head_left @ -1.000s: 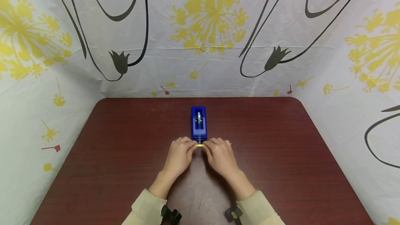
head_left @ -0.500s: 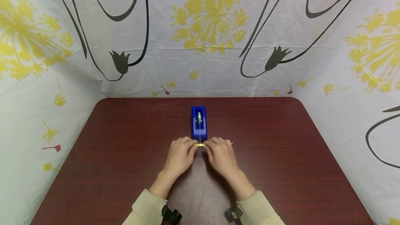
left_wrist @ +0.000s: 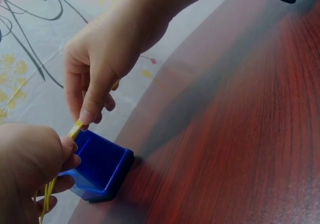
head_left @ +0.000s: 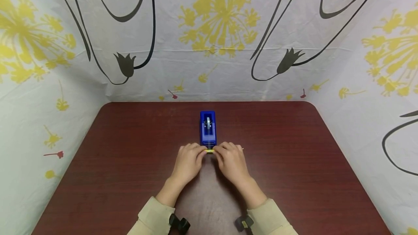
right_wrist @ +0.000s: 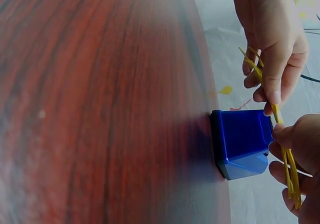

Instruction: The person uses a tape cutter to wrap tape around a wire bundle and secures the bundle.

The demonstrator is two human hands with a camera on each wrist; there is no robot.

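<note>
A bundle of thin yellow strands (head_left: 210, 151) stretches sideways between my two hands, just at the front end of a blue tape dispenser (head_left: 203, 135). My left hand (head_left: 188, 160) pinches one part of it between thumb and fingers. Close by, my right hand (head_left: 232, 162) pinches the other part. In the right wrist view, loose ends of the strands (right_wrist: 292, 181) trail past the right hand's fingers. A tape roll (head_left: 208, 122) sits in the dispenser, and clear tape seems to run forward to the strands. Whether it sticks to them is too small to tell.
The dispenser stands on a dark red-brown wooden table (head_left: 130, 148), near its far middle. A white cloth (head_left: 209, 79) printed with yellow and grey flowers hangs behind and along both sides. Small black devices (head_left: 179, 224) sit at both wrists.
The yellow strands have shifted very slightly to the right and away from me, with the right hand's fingers moving a little. The dispenser and the left hand look almost still.
</note>
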